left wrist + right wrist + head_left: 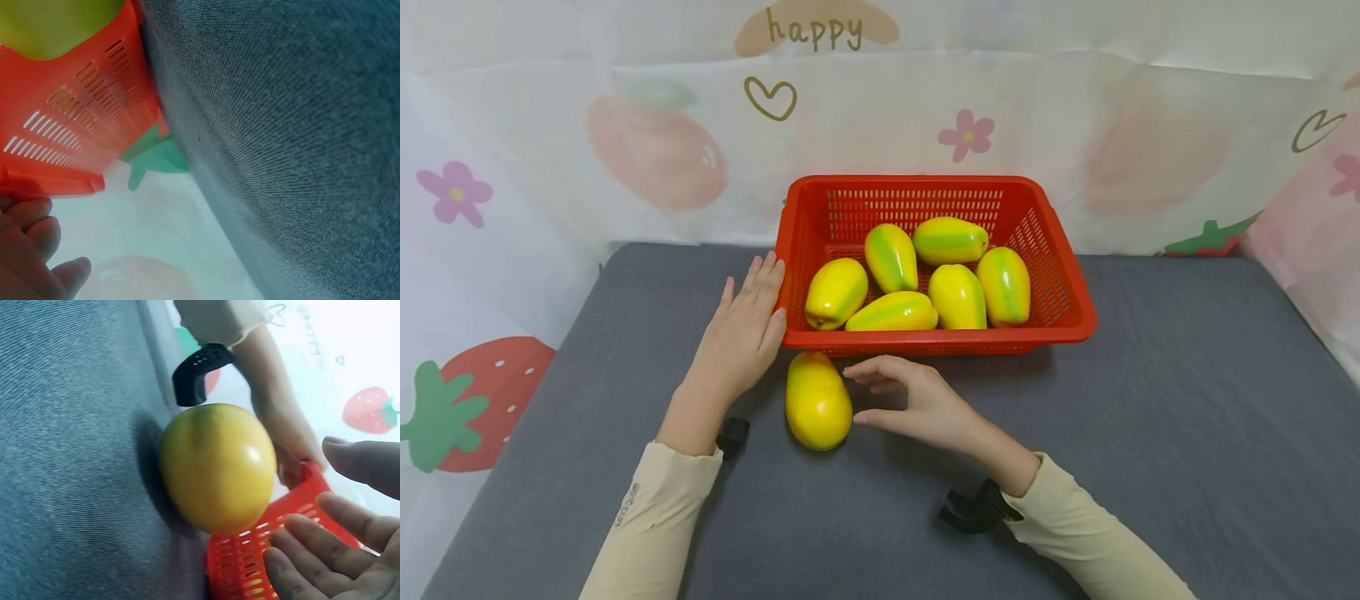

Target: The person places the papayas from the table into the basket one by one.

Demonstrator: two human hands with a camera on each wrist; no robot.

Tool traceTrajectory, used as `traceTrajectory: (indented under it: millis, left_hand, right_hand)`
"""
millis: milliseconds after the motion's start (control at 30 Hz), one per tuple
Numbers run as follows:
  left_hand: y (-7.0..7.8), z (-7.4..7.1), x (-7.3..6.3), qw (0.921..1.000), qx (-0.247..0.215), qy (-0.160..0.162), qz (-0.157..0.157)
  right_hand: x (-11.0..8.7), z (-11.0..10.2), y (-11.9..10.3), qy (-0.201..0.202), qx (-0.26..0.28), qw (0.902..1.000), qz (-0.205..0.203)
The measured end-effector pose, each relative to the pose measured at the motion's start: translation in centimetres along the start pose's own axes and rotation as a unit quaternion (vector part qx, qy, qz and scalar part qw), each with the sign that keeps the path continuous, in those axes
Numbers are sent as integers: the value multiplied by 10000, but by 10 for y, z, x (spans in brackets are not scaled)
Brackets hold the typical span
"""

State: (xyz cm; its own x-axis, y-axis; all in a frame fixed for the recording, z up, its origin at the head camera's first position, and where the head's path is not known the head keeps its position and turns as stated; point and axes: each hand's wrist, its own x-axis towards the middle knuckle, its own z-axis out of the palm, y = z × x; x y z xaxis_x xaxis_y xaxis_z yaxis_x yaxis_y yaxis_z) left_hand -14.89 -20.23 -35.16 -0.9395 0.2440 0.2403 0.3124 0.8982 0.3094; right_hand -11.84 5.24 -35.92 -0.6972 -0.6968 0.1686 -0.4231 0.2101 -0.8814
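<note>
A yellow papaya (818,402) lies on the grey cloth just in front of a red plastic basket (940,337). To its right is my right hand (921,404), thumb and fingers spread apart and holding nothing. The right wrist view shows a gap between these fingers (303,553) and the papaya (217,469). My left hand (741,329) rests with nearly straight fingers along the basket's left side. In the left wrist view, its fingertips (44,234) are right at the basket's rim (56,185). Inside the basket lie several yellow-green papayas (891,312).
The grey cloth-covered table (1187,400) extends on both sides of the basket. Behind it hangs a pale printed curtain (865,108) with flowers and strawberries. A black device (973,508) is worn at the right wrist, and another (733,437) at the left.
</note>
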Motion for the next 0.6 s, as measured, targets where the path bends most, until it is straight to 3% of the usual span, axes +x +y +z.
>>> traceTrajectory:
  millis: [600]
  left_hand:
    - [8,-2,-2,9998,111,-4,-147]
  right_hand:
    - [12,13,11,-445,-300,9982,266]
